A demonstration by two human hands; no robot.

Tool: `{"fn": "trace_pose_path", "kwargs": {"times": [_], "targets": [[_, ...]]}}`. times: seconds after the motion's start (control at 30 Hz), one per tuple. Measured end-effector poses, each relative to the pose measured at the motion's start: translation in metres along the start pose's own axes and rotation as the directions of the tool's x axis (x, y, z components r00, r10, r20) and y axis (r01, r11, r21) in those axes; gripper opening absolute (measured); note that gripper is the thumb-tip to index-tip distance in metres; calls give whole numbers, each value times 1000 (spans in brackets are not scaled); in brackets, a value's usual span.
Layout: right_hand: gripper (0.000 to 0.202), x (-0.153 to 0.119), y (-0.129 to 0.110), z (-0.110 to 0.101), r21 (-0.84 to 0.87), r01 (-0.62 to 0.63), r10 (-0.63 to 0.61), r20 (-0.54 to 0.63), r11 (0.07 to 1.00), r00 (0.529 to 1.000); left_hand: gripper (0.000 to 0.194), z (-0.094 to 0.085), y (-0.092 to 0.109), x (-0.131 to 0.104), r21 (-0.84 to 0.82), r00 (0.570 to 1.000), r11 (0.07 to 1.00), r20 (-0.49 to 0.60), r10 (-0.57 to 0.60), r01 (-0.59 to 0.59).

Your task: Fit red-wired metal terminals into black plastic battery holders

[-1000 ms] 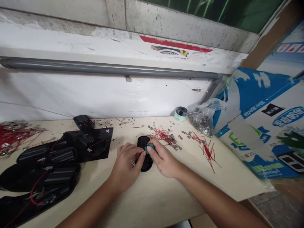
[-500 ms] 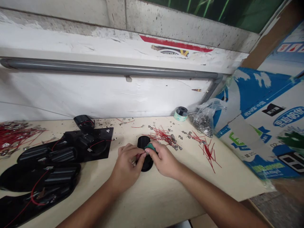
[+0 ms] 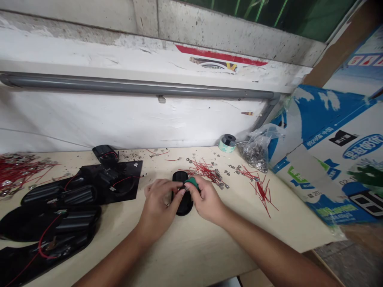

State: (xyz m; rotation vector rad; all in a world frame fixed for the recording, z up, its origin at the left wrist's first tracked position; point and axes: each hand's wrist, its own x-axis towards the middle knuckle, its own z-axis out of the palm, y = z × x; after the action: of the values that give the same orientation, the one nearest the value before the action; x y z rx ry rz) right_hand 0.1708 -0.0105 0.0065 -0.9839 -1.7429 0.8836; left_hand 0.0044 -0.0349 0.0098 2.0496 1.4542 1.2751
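A black oval plastic part [image 3: 183, 205] lies on the pale table, partly hidden beneath my fingers. My right hand [image 3: 206, 198] is closed on a small green object [image 3: 192, 182] above the part's right side. From the left, my left hand [image 3: 161, 201] reaches in, thumb and index finger bent toward a tiny metal piece at the right fingertips. Whether the left fingers grip that piece is too small to tell. Just behind my hands lies a pile of red wires with metal tabs [image 3: 206, 169].
More red wires [image 3: 262, 193] lie to the right, near a clear bag of metal pieces [image 3: 255, 153] and a tape roll [image 3: 227, 143]. Black housings [image 3: 77, 195] and another wire heap [image 3: 18, 171] cover the left. A blue and white carton [image 3: 329, 139] borders the table's right side.
My left index finger has straightened a little and lifted off the thumb. The green object has tilted slightly in my right hand. The black part stays in place.
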Motion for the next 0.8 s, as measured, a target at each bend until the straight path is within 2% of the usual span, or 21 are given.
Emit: {"fn": "trace_pose_path", "kwargs": {"times": [0.07, 0.1, 0.13, 0.2, 0.27, 0.33, 0.53, 0.63, 0.7, 0.8], "targets": [[24, 2, -1, 0, 76, -16, 23, -94, 997, 995, 40, 1, -2, 0, -15, 985, 998, -161, -70, 69], [26, 2, -1, 0, 104, -28, 42, -132, 994, 990, 50, 1, -3, 0, -40, 971, 993, -209, -119, 114], [28, 3, -2, 0, 126, -39, 58, -157, 991, 986, 52, 2, -4, 0, -79, 963, 985, -213, -164, 150], [29, 2, -2, 1, 153, -44, 67, -152, 987, 986, 39, 2, -5, 2, -183, 972, 967, -121, -202, 178], [26, 1, -4, 3, 157, -21, 39, -116, 987, 992, 24, 3, -5, 3, -280, 984, 946, -23, -177, 164], [23, -1, -6, 5, 143, 3, 10, -86, 990, 996, 15, 4, -3, 4, -325, 987, 933, -4, -163, 153], [21, -2, -6, 4, 110, 3, -2, -2, 994, 1000, 15, 3, -1, 4, -329, 987, 931, 36, -154, 157], [27, 3, 1, -4, 135, -46, 54, -63, 990, 997, 16, 2, -4, 4, -274, 981, 942, 55, -185, 193], [27, 7, 6, -11, 34, -55, 59, -123, 998, 991, 16, 2, -6, 4, -286, 972, 929, 85, -220, 235], [18, 11, 9, -17, -344, -70, 42, -90, 936, 995, 17, 5, -8, 3, -354, 954, 885, 129, -272, 301]]}}
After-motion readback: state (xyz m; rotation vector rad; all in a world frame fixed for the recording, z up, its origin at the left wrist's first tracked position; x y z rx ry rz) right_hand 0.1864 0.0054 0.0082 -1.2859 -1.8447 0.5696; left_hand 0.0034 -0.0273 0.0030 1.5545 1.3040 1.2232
